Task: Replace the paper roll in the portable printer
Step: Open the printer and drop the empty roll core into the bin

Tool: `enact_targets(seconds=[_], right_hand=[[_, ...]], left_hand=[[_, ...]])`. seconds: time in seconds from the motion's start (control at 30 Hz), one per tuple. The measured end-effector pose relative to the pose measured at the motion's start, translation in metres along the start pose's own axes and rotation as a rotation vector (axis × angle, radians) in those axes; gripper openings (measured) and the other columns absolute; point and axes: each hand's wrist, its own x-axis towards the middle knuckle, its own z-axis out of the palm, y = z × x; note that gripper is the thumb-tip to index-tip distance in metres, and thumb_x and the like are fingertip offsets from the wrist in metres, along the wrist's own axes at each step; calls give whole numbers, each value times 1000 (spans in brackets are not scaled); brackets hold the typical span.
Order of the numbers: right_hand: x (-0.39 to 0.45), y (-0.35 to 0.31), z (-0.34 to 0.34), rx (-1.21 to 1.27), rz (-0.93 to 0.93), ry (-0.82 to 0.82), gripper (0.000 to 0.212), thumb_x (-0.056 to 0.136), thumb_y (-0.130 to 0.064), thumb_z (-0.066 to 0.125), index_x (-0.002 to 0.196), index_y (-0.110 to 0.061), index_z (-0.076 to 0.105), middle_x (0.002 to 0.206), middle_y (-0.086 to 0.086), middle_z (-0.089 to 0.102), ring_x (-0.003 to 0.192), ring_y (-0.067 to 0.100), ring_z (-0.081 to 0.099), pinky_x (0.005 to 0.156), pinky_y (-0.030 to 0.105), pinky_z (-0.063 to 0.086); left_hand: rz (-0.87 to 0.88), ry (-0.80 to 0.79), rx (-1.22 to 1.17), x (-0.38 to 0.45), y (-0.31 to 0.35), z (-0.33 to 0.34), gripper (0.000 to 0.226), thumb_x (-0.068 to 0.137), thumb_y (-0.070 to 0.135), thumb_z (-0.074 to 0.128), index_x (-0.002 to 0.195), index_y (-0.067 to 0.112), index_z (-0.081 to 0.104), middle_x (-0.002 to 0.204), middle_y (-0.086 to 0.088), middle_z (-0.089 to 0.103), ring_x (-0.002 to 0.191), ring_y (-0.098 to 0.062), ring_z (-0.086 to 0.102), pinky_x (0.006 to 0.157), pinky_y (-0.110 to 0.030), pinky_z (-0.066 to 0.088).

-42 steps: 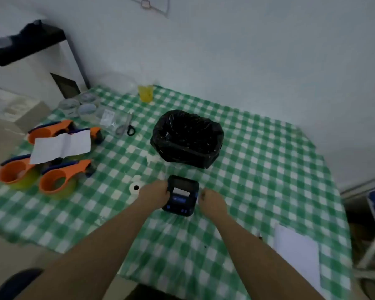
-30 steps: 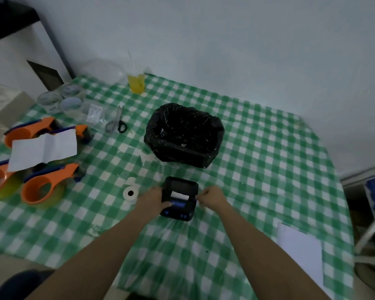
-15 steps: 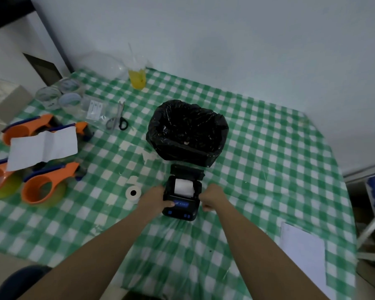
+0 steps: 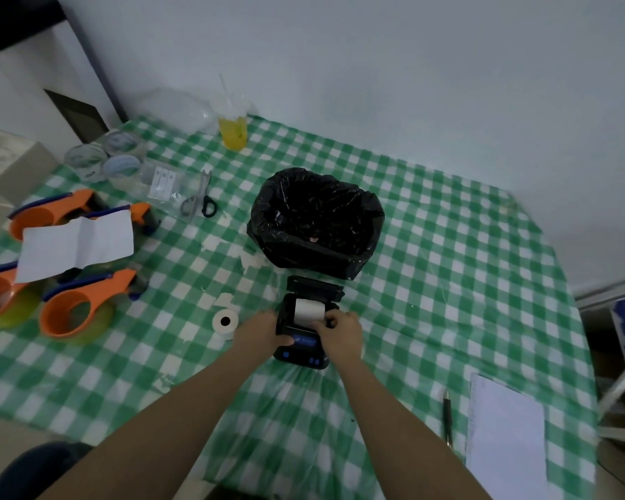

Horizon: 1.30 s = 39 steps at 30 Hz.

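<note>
The small black portable printer lies on the green checked tablecloth, its lid folded back toward the far side. A white paper roll sits in the exposed bay. My left hand grips the printer's left side, thumb on the front panel. My right hand rests over the printer's right edge, fingertips touching the right end of the roll in the bay. A second white paper roll stands on end on the cloth, just left of my left hand.
A bin lined with a black bag stands right behind the printer. Orange tape dispensers and a white sheet lie at left, scissors and a yellow drink cup farther back. A pen and notepad lie at right.
The printer's lid has been swung back, exposing the roll inside. My right hand has moved from the printer's side onto the roll's right end. My left hand stays on the printer.
</note>
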Motion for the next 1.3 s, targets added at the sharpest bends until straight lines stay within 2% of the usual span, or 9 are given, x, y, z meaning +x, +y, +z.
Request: enact_targets(seconds=[0.13,0.27,0.47,0.6,0.7,0.8,0.9,1.03,1.3], right_hand=[[-4,-1,-5,-45,-125,-18,12,85,-16,60,90,-6,65,94,11,54,90,26,55,75,31,43],[-17,-16,-36,23,-278,10,14,90,-19,56,93,-6,60,86,4,57,77,18,51,68,28,40],[-11,-82,-88,320,-402,214,15,91,-20,54,86,-7,56,75,3,57,66,14,49,59,22,40],[22,-123,-97,300,-449,337,16,92,-21,50,87,-7,57,79,0,58,69,15,50,61,26,41],[51,-128,-84,125,-359,189,25,95,-19,46,113,-7,57,107,11,65,87,22,58,76,33,45],[55,-117,-67,10,-239,-93,45,96,-14,41,140,-9,36,143,13,45,122,27,49,105,38,41],[33,-112,-55,89,-354,-50,41,95,-10,40,136,-8,43,139,11,50,108,21,54,102,32,41],[-4,-93,-38,79,-530,-2,32,94,-8,43,124,-9,54,126,9,58,111,23,56,96,30,44],[-30,-53,-20,-92,-516,-98,36,94,-9,41,127,-14,53,134,1,51,120,17,50,100,25,41]], left_hand=[[-26,8,66,-4,4,-3,49,80,35,67,114,4,50,116,-16,61,104,-32,60,81,-39,48],[-27,62,-55,-7,5,-16,54,82,29,66,123,4,41,123,-19,54,108,-34,56,86,-43,48],[47,232,-164,-11,-1,-44,40,90,20,53,127,8,43,124,-16,54,102,-32,58,85,-41,48],[50,290,-161,-13,-5,-56,37,92,20,49,126,7,45,125,-16,53,105,-33,56,87,-41,47],[54,306,-143,-14,-11,-59,36,92,18,49,126,8,45,126,-17,52,108,-32,55,88,-40,46],[46,302,-106,-13,-25,-58,40,89,19,54,127,9,47,128,-18,52,116,-34,50,96,-46,45],[14,233,18,-11,-44,-57,48,85,24,60,130,12,46,134,-18,47,125,-36,41,104,-48,40],[-40,83,184,-10,-60,-51,66,80,30,65,137,16,36,141,-16,37,130,-36,33,105,-46,39],[7,63,280,-11,-66,-44,47,85,12,58,128,13,41,128,-15,47,114,-33,46,89,-44,50]])
